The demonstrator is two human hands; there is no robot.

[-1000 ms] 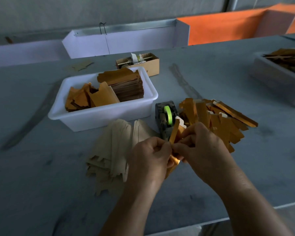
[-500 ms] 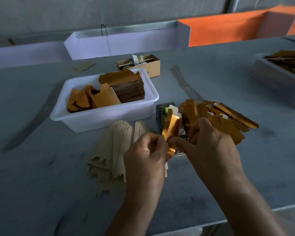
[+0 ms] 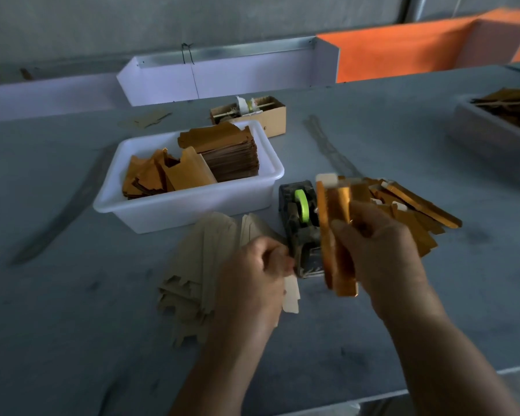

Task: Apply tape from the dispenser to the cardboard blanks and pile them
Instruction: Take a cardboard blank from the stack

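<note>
A dark tape dispenser [image 3: 294, 235] with a green roll [image 3: 302, 205] stands mid-table. My right hand [image 3: 382, 256] is shut on a folded gold cardboard blank [image 3: 335, 235], held upright and tilted just right of the dispenser, a white tab at its top. My left hand [image 3: 252, 277] has its fingers curled, fingertips pinched at the dispenser's front end; I cannot see whether tape is between them. A loose pile of gold blanks [image 3: 421, 211] lies behind my right hand. Pale flat blanks [image 3: 204, 265] are fanned out under my left hand.
A white tub [image 3: 189, 210] with stacked gold blanks sits left of the dispenser, with a small cardboard box [image 3: 272, 120] behind it. A grey tub [image 3: 481, 133] of blanks stands far right. White and orange dividers line the back. The table's front edge [image 3: 433, 387] runs near my right forearm.
My hands have parted. The right hand carried the gold blank to the right, past the dispenser; the left hand let go of it and dropped to the dispenser's front.
</note>
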